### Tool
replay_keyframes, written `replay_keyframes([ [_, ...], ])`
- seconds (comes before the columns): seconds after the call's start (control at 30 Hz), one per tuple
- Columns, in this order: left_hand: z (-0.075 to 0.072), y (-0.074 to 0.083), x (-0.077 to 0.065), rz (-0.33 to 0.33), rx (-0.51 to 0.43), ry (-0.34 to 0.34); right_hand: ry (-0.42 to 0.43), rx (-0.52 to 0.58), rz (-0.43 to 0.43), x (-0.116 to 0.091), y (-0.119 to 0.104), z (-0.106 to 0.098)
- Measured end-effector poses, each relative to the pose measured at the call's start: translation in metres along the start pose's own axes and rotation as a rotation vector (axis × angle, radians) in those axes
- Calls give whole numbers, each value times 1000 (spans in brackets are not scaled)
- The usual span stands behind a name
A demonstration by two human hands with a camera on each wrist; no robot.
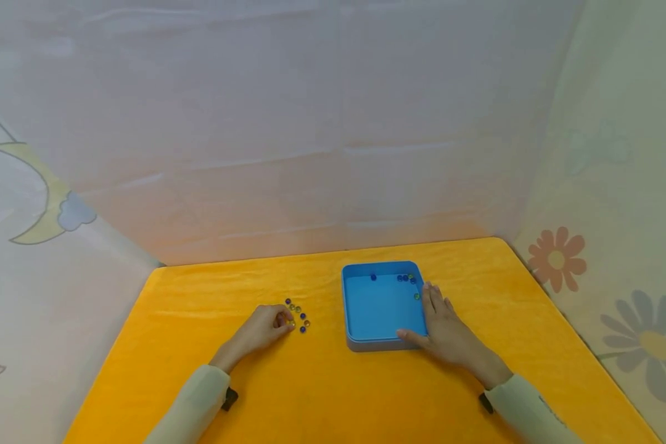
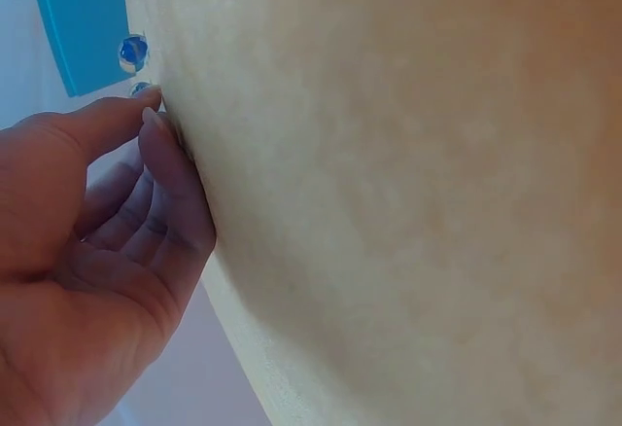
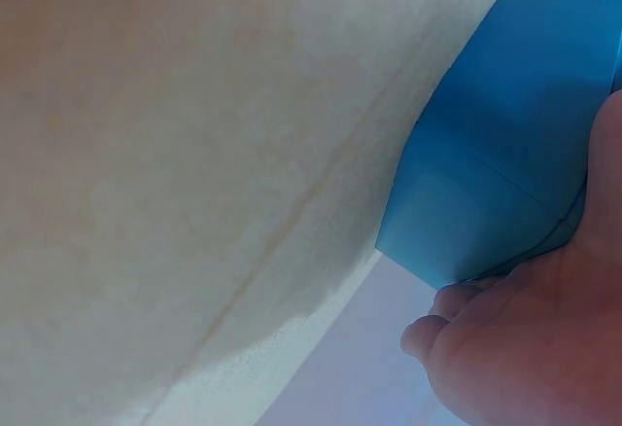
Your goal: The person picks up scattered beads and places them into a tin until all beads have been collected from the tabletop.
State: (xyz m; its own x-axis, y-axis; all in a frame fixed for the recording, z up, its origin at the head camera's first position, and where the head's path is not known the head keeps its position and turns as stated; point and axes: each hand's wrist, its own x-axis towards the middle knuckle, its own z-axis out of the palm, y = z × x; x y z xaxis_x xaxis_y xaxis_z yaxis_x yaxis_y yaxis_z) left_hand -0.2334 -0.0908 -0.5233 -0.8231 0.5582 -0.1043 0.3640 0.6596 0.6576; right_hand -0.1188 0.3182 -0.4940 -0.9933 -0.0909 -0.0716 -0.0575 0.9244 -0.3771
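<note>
Head view: left hand [image 1: 259, 328] half-hides a marble [image 1: 292, 324], grip unclear; straight-fingered right hand [image 1: 448, 333] touches the blue tray [image 1: 385, 308].

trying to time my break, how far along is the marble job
Seemingly partway. Looks done: several blue and green marbles lie in the blue tray, which the right hand touches. In hand: the left hand is at a yellowish marble; whether it is gripped is unclear. Remaining, probably: the loose blue and yellowish marbles on the orange cloth, beside that hand.
</note>
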Motion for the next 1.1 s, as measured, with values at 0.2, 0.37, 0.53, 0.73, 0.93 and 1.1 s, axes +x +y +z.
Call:
replay_keyframes([
  [0.2,-1,-1,-1,-5,-20,-22,5,-8,-1,0,0,2],
  [0.37,-1,-2,-1,-12,-29,-27,7,-8,0,1,-1,3],
  [0.53,-1,-2,-1,-21,-26,-37,-4,-4,3,0,0,3],
  [0.73,-2,-1,2,-15,-31,-40,2,-14,-2,0,-1,1],
  [0.93,-3,-2,2,-23,-56,-42,9,-34,-5,0,-3,-1],
  [1.1,-5,-6,2,-34,-68,-30,23,-52,-17,1,-4,-1],
])
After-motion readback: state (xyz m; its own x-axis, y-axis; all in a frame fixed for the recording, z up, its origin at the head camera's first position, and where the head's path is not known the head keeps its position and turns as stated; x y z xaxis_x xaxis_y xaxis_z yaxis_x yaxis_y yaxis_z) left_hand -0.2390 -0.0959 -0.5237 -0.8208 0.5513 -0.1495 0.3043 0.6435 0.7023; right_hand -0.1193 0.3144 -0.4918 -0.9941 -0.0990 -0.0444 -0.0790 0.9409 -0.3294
